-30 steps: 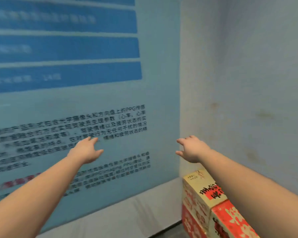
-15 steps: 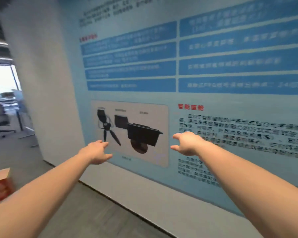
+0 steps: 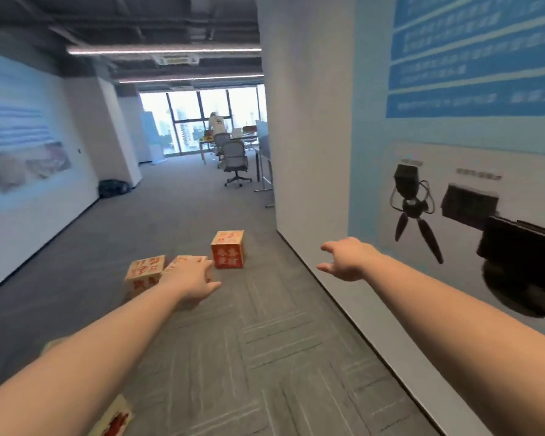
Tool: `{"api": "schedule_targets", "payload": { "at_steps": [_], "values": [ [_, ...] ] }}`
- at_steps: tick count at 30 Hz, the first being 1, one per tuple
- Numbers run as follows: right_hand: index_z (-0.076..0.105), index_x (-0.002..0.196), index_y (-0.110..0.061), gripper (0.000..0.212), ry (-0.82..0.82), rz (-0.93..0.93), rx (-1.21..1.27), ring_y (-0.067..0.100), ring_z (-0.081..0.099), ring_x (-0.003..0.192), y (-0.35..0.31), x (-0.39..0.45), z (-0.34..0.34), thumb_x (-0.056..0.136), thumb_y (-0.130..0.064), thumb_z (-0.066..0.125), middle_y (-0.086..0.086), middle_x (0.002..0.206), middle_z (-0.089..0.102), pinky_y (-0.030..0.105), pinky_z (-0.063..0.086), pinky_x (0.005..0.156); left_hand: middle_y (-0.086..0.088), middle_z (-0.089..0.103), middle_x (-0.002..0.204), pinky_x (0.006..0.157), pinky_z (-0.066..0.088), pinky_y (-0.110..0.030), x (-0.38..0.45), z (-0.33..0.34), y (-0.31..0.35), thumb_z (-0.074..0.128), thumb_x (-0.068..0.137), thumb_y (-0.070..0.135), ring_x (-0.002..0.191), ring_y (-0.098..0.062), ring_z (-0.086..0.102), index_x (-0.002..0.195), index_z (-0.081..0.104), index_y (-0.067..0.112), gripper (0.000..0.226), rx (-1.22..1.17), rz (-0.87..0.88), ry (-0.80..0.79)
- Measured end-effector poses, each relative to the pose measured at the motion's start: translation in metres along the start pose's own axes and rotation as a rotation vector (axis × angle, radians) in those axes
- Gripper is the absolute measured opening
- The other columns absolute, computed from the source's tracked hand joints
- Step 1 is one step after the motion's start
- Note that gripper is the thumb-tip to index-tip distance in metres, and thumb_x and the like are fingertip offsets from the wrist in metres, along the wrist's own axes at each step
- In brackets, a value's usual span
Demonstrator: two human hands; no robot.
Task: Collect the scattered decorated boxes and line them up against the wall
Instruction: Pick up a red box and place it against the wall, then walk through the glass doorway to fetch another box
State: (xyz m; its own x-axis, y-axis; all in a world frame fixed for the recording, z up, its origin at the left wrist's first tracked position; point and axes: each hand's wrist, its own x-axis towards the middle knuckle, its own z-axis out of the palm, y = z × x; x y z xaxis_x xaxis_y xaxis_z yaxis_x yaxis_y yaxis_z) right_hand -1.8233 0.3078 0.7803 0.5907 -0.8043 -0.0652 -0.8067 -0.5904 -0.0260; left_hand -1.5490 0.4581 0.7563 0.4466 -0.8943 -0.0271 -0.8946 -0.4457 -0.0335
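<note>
Both hands reach forward into the corridor, holding nothing. Left hand: palm down, fingers loosely spread, hanging above the carpet and overlapping one of the boxes in view; cannot tell whether it touches it. Right hand: fingers spread and relaxed, thumb apart, in the air just beside the poster wall.

Decorated boxes, placed relative to the poster wall:
- Red-and-tan box stands upright on the carpet, nearest the wall but clearly apart from its base.
- Tan box lies farther out from the wall, mostly hidden behind the left hand.
- Pale box with red characters sits just beside the tan one, farther still from the wall.
- A box corner with red print shows at the bottom edge, well apart from the wall, under the left forearm.

Poster wall carries a blue panel of blurred text and pictures of black devices. Past the wall's far end: an office chair, a surface by the windows, a person standing there. A dark bag lies against the opposite wall.
</note>
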Motion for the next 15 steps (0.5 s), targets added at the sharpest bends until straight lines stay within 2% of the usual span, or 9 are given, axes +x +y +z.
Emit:
{"api": "schedule_targets", "payload": {
  "at_steps": [4,9,15],
  "values": [
    [0.038,0.143,-0.025,0.058,-0.065,-0.175,0.016,0.028,0.034,0.137,-0.084,0.108,0.019,0.095,-0.056,0.044,0.007,0.144,0.047,0.042,0.038,0.107,0.003,0.031,0.153,0.105,0.039,-0.041,0.025,0.01,-0.088,0.047,0.086,0.063,0.136,-0.023,0.036,0.145,0.029,0.036,0.068,-0.025,-0.202,-0.005],
    [0.035,0.147,-0.027,0.062,-0.152,-0.406,-0.017,0.029,0.034,0.137,-0.22,0.205,0.046,0.093,-0.057,0.046,0.005,0.148,0.043,0.044,0.037,0.109,0.002,0.02,0.157,0.108,0.036,-0.045,0.036,0.038,-0.213,0.046,0.089,0.061,0.142,-0.023,0.025,0.147,0.028,0.032,0.068,-0.041,-0.501,-0.101],
    [0.04,0.144,-0.024,0.058,-0.216,-0.567,-0.041,0.03,0.043,0.131,-0.398,0.302,0.075,0.093,-0.052,0.049,0.009,0.146,0.044,0.042,0.041,0.106,0.001,0.018,0.158,0.11,0.034,-0.048,0.052,0.074,-0.385,0.045,0.088,0.062,0.143,-0.024,0.022,0.148,0.027,0.031,0.07,-0.039,-0.676,-0.142]
  ]
}}
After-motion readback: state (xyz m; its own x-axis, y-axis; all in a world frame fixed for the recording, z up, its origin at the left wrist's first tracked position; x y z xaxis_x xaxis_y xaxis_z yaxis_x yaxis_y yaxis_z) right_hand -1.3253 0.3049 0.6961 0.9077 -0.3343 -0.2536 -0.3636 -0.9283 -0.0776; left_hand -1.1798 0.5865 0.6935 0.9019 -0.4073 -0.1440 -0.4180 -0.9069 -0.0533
